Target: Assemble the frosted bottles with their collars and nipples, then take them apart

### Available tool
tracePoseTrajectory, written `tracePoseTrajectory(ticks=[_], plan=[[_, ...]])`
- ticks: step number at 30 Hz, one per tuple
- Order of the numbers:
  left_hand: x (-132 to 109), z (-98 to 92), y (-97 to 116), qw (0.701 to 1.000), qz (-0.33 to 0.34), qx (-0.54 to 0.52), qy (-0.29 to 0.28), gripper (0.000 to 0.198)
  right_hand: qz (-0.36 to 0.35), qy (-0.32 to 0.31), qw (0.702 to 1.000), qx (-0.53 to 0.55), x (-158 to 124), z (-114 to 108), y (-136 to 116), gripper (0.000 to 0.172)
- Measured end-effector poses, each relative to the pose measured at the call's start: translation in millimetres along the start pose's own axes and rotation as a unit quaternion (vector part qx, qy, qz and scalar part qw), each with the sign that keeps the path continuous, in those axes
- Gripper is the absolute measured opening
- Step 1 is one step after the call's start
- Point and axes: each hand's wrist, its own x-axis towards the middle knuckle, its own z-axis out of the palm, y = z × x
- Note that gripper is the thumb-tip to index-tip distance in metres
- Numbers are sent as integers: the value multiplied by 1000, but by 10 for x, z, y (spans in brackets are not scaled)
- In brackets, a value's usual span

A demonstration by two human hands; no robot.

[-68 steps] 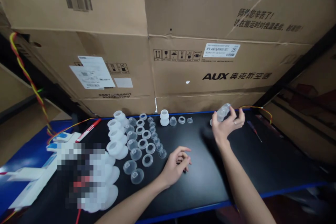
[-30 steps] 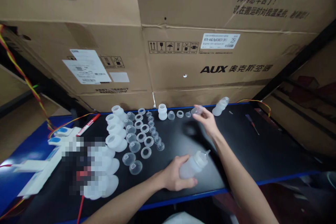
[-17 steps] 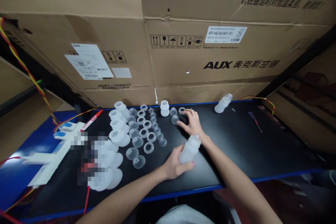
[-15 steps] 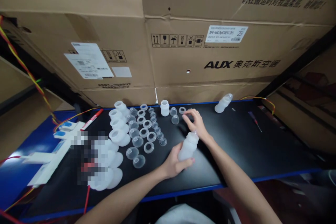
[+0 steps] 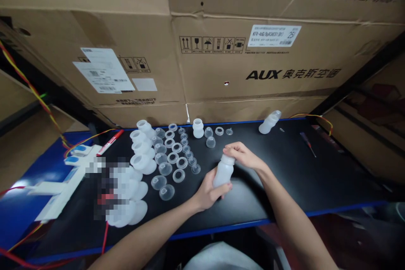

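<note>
My left hand (image 5: pixel 210 194) is wrapped round the body of a frosted white baby bottle (image 5: pixel 223 173), holding it nearly upright above the black table. The fingers of my right hand (image 5: pixel 242 154) are closed over the bottle's top, and they hide what sits at its mouth. Just beyond lie a clear ring (image 5: pixel 219 131) and a small clear teat (image 5: pixel 229 131). Two clear domed caps (image 5: pixel 210 142) and a standing open bottle (image 5: pixel 198 128) are to their left.
On the left stand several open bottles (image 5: pixel 143 162), with rows of clear caps (image 5: pixel 165 168), rings (image 5: pixel 179 175) and teats (image 5: pixel 195 168). At the back right is a capped bottle (image 5: pixel 269 122) near a screwdriver (image 5: pixel 307 143). A power strip (image 5: pixel 68 181) and cardboard boxes (image 5: pixel 215 71) border the table.
My right hand has drawn back from beside the ring and closed over the top of the bottle. The ring and the small teat now show fully. My left hand keeps its hold.
</note>
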Motion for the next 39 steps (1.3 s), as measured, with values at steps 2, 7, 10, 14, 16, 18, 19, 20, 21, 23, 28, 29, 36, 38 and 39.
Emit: tracePoseTrajectory(ticks=[2, 7, 10, 14, 16, 18, 19, 20, 21, 23, 28, 29, 36, 38, 39], plan=[[-2, -5, 5, 1000, 21, 5, 1, 48, 7, 16, 996, 91, 62, 18, 61, 62], [-14, -13, -24, 998, 52, 35, -5, 36, -26, 148, 983, 107, 173, -129, 163, 60], [-14, -10, -46, 999, 53, 11, 4, 37, -27, 301, 932, -198, 153, -319, 233, 47], [-6, -3, -54, 999, 49, -7, 10, 39, 28, 329, 815, -477, 136, -481, 406, 22], [-1, -2, -55, 999, 46, -6, 9, 39, 47, 317, 799, -509, 151, -508, 482, 24], [3, 0, -56, 999, 46, -5, 10, 39, 31, 311, 805, -504, 160, -515, 502, 37], [6, 2, -56, 999, 46, -5, 12, 39, 5, 313, 815, -488, 157, -512, 483, 43], [9, 5, -55, 999, 46, -5, 16, 39, -29, 318, 828, -460, 145, -502, 443, 45], [12, 9, -53, 999, 44, -3, 21, 39, -64, 317, 848, -421, 127, -485, 385, 43], [19, 17, -46, 999, 40, 3, 31, 40, -108, 262, 905, -318, 73, -428, 238, 39], [32, 19, -44, 998, 42, 18, 41, 42, -84, -25, 989, -118, -46, -258, -15, 44], [32, 16, -49, 998, 43, 19, 38, 43, -81, -35, 991, -102, -55, -245, -27, 45], [35, 15, -66, 999, 28, 9, 33, 47, -83, -42, 989, -118, -96, -314, -74, 54], [48, 11, -36, 999, 22, 5, 32, 48, -86, -35, 988, -123, -100, -326, -85, 50], [56, 2, -16, 999, 22, 4, 30, 49, -92, -32, 988, -118, -96, -330, -83, 49]])
